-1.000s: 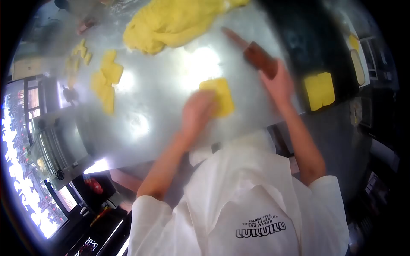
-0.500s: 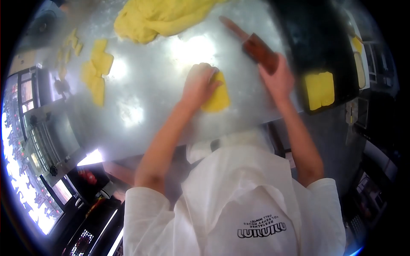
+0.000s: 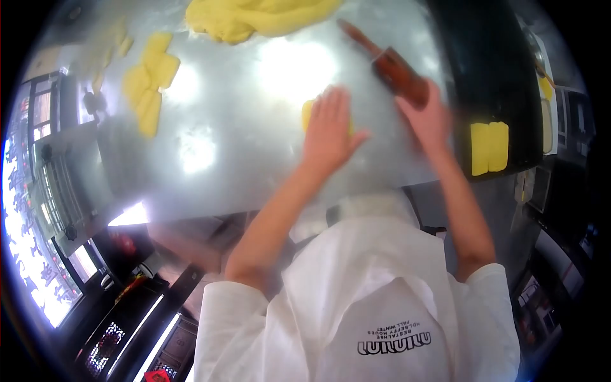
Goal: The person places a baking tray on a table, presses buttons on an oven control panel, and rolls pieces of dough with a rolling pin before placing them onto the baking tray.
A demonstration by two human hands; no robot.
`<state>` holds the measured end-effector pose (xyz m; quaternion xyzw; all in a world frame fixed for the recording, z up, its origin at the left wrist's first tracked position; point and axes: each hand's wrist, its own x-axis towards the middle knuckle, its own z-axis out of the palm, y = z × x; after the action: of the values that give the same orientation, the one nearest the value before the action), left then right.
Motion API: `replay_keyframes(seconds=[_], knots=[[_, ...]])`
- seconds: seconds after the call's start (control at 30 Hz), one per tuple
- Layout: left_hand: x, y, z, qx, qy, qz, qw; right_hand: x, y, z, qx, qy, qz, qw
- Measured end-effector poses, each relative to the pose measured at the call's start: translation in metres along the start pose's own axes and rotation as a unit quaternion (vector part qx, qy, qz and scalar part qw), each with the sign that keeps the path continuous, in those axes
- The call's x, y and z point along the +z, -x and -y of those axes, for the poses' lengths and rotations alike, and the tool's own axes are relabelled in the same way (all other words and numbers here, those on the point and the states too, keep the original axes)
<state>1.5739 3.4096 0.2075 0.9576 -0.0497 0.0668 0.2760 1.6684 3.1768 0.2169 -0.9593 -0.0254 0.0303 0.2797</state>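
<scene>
The left hand [image 3: 328,134] has been opened out: its fingers, bent over the piece of yellow dough [image 3: 307,116] half a second ago, are now extended, with the thumb spread, and nothing is grasped. The piece lies on the table [image 3: 242,146] beneath that hand, and most of it is now covered; only slivers are seen beside the fingers. A change from handling to flattening or patting is suggested. The rolling pin [image 3: 396,71] is gripped as before by its near end in the right hand [image 3: 428,118]. Cut yellow pieces [image 3: 151,102] are seen well to the left of the left hand, a large dough mass [image 3: 267,18] is seen beyond it, and a paired yellow slab [image 3: 489,149] lies on a black tray [image 3: 490,70] right of the right hand.
</scene>
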Motion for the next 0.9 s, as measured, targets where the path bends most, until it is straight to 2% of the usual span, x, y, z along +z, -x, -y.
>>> replay_keyframes(seconds=[0.07, 0.1, 0.13, 0.2, 0.23, 0.3, 0.33, 0.37, 0.4, 0.43, 0.5, 0.57, 0.6, 0.63, 0.7, 0.73, 0.83, 0.87, 0.9], knots=[[-0.017, 0.010, 0.008, -0.053, 0.107, -0.080, 0.990, -0.018, 0.005, 0.019, -0.003, -0.037, 0.065, 0.997], [-0.030, 0.014, 0.014, -0.084, 0.085, -0.149, 0.982, -0.020, 0.011, 0.021, -0.044, -0.041, 0.099, 0.993], [-0.048, 0.016, 0.025, -0.067, 0.103, -0.219, 0.968, -0.022, 0.015, 0.023, -0.086, -0.045, 0.133, 0.986], [-0.073, 0.021, 0.043, -0.090, 0.026, -0.276, 0.957, -0.026, 0.020, 0.037, -0.190, -0.028, 0.203, 0.960], [-0.072, 0.022, 0.056, -0.079, -0.017, -0.208, 0.975, -0.025, 0.022, 0.049, -0.247, -0.005, 0.237, 0.940], [-0.059, 0.028, 0.083, -0.059, -0.103, -0.066, 0.991, -0.009, 0.019, 0.060, -0.259, 0.007, 0.238, 0.936], [-0.056, 0.020, 0.078, -0.037, -0.102, -0.121, 0.987, 0.003, 0.010, 0.061, -0.249, 0.021, 0.230, 0.940], [-0.063, 0.006, 0.073, -0.055, -0.113, -0.109, 0.986, 0.012, -0.001, 0.064, -0.241, 0.036, 0.223, 0.944], [-0.070, -0.008, 0.068, -0.074, -0.122, -0.094, 0.985, 0.020, -0.009, 0.066, -0.215, -0.026, 0.188, 0.958], [-0.072, -0.011, 0.065, -0.095, -0.129, -0.074, 0.984, 0.020, -0.003, 0.066, -0.218, -0.022, 0.200, 0.955], [-0.064, 0.002, 0.077, -0.075, -0.109, -0.076, 0.988, 0.015, -0.005, 0.069, -0.227, -0.013, 0.214, 0.950], [-0.052, 0.034, 0.085, -0.044, -0.110, -0.077, 0.990, -0.015, 0.017, 0.087, -0.138, 0.054, 0.349, 0.925], [-0.052, 0.047, 0.078, -0.075, -0.106, -0.060, 0.990, -0.015, 0.028, 0.082, -0.173, 0.068, 0.348, 0.919], [-0.049, 0.049, 0.079, -0.082, -0.105, -0.067, 0.989, -0.012, 0.032, 0.077, -0.208, 0.080, 0.345, 0.912], [-0.044, 0.057, 0.081, -0.094, -0.101, -0.074, 0.988, 0.000, 0.025, 0.070, -0.239, 0.030, 0.275, 0.931], [-0.053, 0.041, 0.076, -0.091, -0.143, -0.073, 0.983, 0.006, 0.021, 0.068, -0.252, 0.005, 0.239, 0.938], [-0.066, 0.003, 0.084, -0.051, -0.131, -0.077, 0.987, 0.017, -0.001, 0.075, -0.190, -0.020, 0.204, 0.960], [-0.064, 0.008, 0.091, -0.058, -0.141, -0.024, 0.988, 0.020, 0.005, 0.071, -0.233, 0.011, 0.185, 0.955], [-0.057, 0.021, 0.094, -0.060, -0.124, -0.022, 0.990, 0.016, 0.017, 0.065, -0.250, 0.018, 0.188, 0.950]])
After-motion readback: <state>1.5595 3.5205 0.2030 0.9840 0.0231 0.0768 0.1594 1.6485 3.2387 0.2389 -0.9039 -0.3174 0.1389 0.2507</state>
